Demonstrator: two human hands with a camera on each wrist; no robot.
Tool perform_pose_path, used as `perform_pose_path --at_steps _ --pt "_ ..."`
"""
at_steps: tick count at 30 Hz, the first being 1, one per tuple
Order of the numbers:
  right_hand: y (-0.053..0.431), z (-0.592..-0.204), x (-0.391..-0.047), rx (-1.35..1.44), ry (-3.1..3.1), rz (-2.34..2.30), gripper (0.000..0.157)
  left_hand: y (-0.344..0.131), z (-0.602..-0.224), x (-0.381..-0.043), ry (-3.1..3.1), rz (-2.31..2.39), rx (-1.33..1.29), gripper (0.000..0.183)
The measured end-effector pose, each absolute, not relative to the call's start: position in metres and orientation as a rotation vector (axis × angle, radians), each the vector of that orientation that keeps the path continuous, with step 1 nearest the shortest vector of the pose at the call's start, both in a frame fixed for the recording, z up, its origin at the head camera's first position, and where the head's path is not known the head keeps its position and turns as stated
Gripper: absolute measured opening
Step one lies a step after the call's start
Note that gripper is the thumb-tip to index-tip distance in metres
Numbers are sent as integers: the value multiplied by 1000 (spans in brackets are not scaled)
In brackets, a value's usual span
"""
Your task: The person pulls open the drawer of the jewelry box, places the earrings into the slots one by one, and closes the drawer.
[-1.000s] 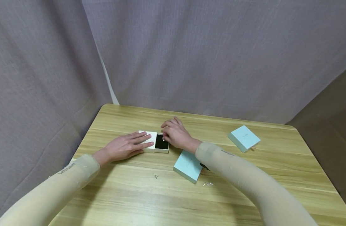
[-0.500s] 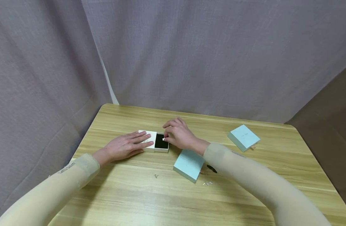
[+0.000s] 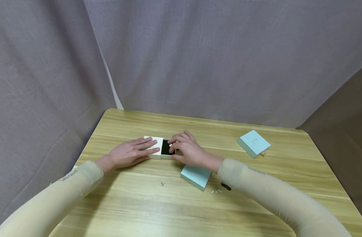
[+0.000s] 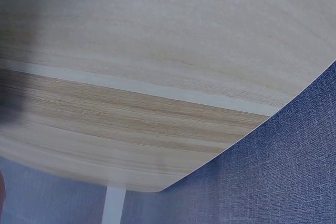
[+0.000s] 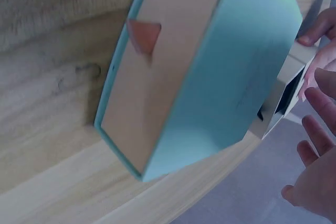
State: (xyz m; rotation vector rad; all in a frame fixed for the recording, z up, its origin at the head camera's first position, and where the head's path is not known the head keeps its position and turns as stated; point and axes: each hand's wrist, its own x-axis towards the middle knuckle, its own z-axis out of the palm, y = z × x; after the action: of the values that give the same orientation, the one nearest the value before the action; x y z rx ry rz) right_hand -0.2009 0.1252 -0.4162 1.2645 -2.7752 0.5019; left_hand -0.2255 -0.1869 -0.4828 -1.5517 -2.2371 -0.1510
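Observation:
My left hand (image 3: pixel 129 153) lies flat on the sleeve of a small white box (image 3: pixel 156 143), fingers straight. The box's drawer is pulled partly out to the right and shows a black insert (image 3: pixel 166 149). On that insert is a tiny shiny piece (image 3: pixel 170 145), too small to identify. My right hand (image 3: pixel 186 149) hovers at the drawer's right end. In the right wrist view its fingers (image 5: pixel 317 135) are spread, and nothing shows between them. Part of the drawer is hidden behind them. The left wrist view shows mostly tabletop.
A mint-green box (image 3: pixel 195 177) lies under my right wrist; its orange tab (image 5: pixel 146 36) shows in the right wrist view. Another mint box (image 3: pixel 254 143) is at the right. Small shiny bits (image 3: pixel 217 191), another tiny bit (image 3: pixel 162 184) and a dark object (image 3: pixel 226 186) lie nearer.
The right hand has shifted slightly toward me, and its pinching fingers have spread apart, leaving the tiny shiny piece on the black insert. The left hand has stayed in place.

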Motion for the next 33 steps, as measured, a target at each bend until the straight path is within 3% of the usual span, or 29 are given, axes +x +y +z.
perform_pose_path --at_steps 33 --pt "112 -440 -141 1540 -2700 404 13 -190 -481 -222 -2243 -163 -1551 56"
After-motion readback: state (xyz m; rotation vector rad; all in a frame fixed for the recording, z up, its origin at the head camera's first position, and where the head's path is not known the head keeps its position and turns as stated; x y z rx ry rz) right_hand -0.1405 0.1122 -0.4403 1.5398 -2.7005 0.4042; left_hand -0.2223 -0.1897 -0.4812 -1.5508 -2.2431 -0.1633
